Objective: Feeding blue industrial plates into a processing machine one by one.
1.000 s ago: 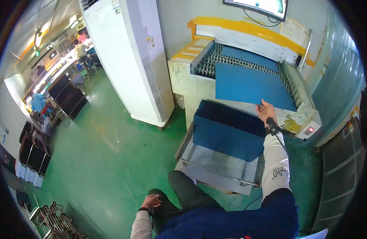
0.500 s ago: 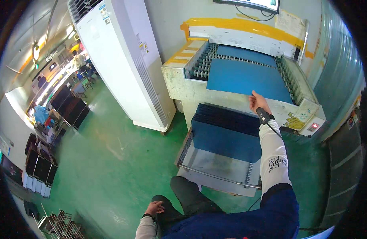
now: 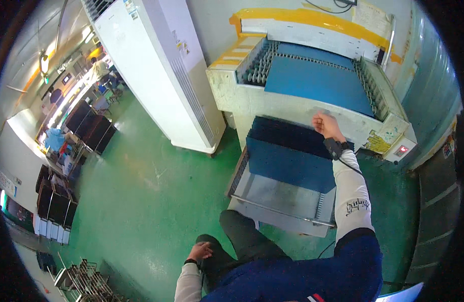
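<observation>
My right hand (image 3: 326, 125) is in the air in front of the machine, above the rack of panels. Its fingers are curled in, and nothing shows in them. A flat blue panel (image 3: 317, 83) lies on the rollers of the machine (image 3: 292, 106), just behind its front rim. Farther in is a second blue panel (image 3: 312, 53), partly hidden. Below, several dark blue panels (image 3: 290, 166) stand upright, packed close in a grey rack (image 3: 272, 194). My left hand (image 3: 201, 250) rests on my knee, fingers loosely curled, holding nothing visible.
A tall white air conditioner (image 3: 151, 70) stands left of the machine. A red-lit switch (image 3: 402, 150) sits at the machine's right front corner. Black racks (image 3: 88, 126) line the far left, with people at a lit bench beyond. Metal frames (image 3: 86, 282) are at lower left.
My right hand has come away from the blue panel's front edge. That panel has slid farther onto the rollers. My left hand stays on my knee, and the view has shifted slightly.
</observation>
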`<state>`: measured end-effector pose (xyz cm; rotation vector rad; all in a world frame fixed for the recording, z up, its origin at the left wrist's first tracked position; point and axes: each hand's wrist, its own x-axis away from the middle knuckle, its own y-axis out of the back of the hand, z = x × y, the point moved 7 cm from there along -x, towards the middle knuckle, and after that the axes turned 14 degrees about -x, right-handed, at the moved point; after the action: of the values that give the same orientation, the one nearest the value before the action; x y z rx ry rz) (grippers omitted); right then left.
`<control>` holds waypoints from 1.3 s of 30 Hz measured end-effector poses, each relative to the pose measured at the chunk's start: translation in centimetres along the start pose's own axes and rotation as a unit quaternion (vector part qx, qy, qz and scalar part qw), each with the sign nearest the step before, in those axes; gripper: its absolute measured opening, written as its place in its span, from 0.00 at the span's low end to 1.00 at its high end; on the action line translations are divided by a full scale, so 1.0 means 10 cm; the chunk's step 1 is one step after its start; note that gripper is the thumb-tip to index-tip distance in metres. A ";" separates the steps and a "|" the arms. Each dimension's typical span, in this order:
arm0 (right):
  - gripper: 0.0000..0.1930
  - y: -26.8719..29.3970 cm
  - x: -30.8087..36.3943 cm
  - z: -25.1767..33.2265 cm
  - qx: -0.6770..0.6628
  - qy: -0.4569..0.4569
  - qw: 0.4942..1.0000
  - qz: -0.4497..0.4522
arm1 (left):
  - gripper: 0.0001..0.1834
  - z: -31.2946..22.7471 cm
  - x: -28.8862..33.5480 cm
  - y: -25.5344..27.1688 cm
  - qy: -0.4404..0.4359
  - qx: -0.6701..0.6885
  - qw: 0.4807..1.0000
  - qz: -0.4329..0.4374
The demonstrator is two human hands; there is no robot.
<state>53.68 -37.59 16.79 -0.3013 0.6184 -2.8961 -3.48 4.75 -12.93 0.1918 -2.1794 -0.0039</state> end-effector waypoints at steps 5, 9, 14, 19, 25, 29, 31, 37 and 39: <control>0.12 -0.21 0.62 -0.18 0.319 0.139 0.937 0.015 | 0.19 0.04 -0.05 -0.01 -0.009 0.029 1.000 0.002; 0.09 -0.49 1.21 -0.32 0.553 0.314 0.771 0.031 | 0.19 -0.03 0.03 -0.03 -0.008 0.020 1.000 -0.012; 0.09 -0.70 1.63 -0.46 0.620 0.356 0.699 0.029 | 0.19 -0.08 0.14 -0.03 -0.019 0.020 0.999 -0.023; 0.08 -0.69 1.61 -0.53 0.577 0.322 0.750 -0.004 | 0.19 -0.08 0.14 -0.02 -0.015 0.023 1.000 -0.013; 0.08 -0.44 1.14 -0.82 0.704 0.209 0.678 0.033 | 0.19 -0.12 0.15 -0.03 -0.025 0.014 1.000 -0.009; 0.07 -0.42 0.94 -0.86 0.733 0.167 0.657 0.057 | 0.19 -0.02 0.05 0.00 -0.034 0.036 0.999 0.005; 0.08 -0.48 0.90 -0.88 0.744 0.139 0.652 0.054 | 0.20 0.10 0.02 0.06 -0.027 0.039 0.999 0.003; 0.09 -0.37 0.80 -0.88 0.762 0.092 0.640 0.039 | 0.21 -0.02 -0.03 -0.01 -0.010 0.023 1.000 0.018; 0.09 -0.38 0.77 -0.89 0.767 0.085 0.634 0.045 | 0.21 0.01 -0.05 0.00 -0.013 0.012 1.000 0.016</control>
<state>43.74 -32.31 11.61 0.2601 -1.7221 -2.2300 -3.23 4.79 -13.37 0.1717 -2.2090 0.0366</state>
